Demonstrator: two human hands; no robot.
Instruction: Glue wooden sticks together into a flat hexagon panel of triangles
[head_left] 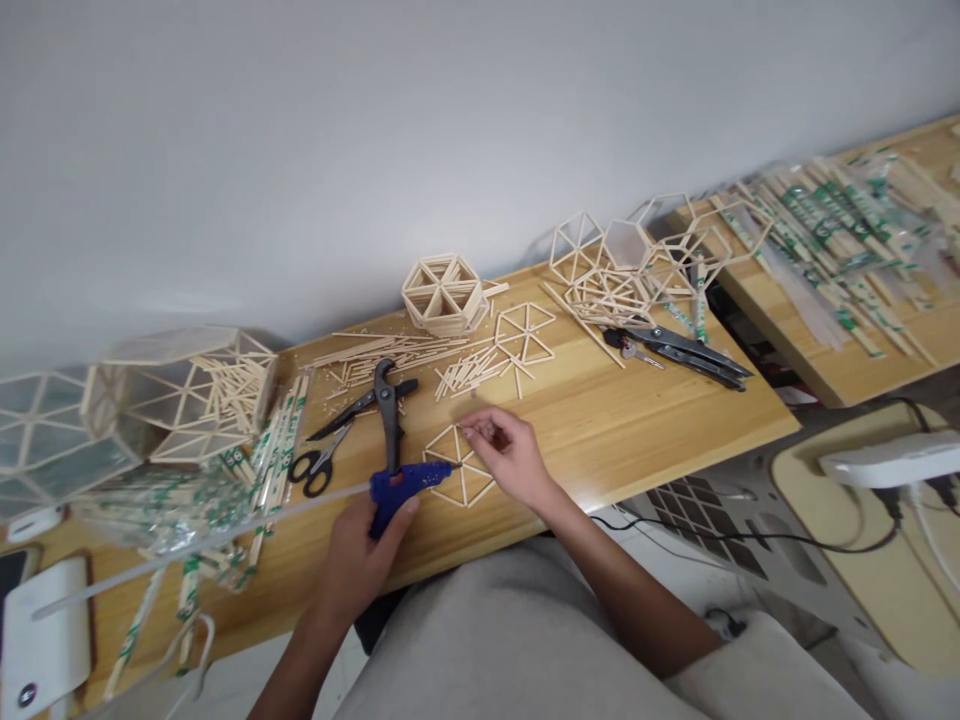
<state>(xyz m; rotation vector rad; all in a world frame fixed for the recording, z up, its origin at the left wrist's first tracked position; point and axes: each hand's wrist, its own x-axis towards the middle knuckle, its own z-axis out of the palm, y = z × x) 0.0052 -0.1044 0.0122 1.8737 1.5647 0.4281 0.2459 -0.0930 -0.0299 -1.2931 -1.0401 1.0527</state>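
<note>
Wrapped round the handle of a blue hot glue gun [394, 495] is my left hand [360, 550]; a long white glue stick [247, 530] juts from its rear. The nozzle points right, over a flat hexagon frame of wooden sticks [463, 490] on the table. My right hand [510, 455] is at the frame's upper right corner, thumb and fingers pinched together. What the pinch holds, if anything, is too small to make out. Part of the frame lies hidden behind the glue gun and this hand.
Black cutters [386, 410] and scissors [319, 468] lie left of the frame. Cut sticks [469, 372], a stack of hexagons [442, 295] and another frame [523, 335] sit behind. Long-handled pliers [686, 352] rest at right. Wrapped chopsticks [172, 505] and a phone-like white device [49, 625] are at left.
</note>
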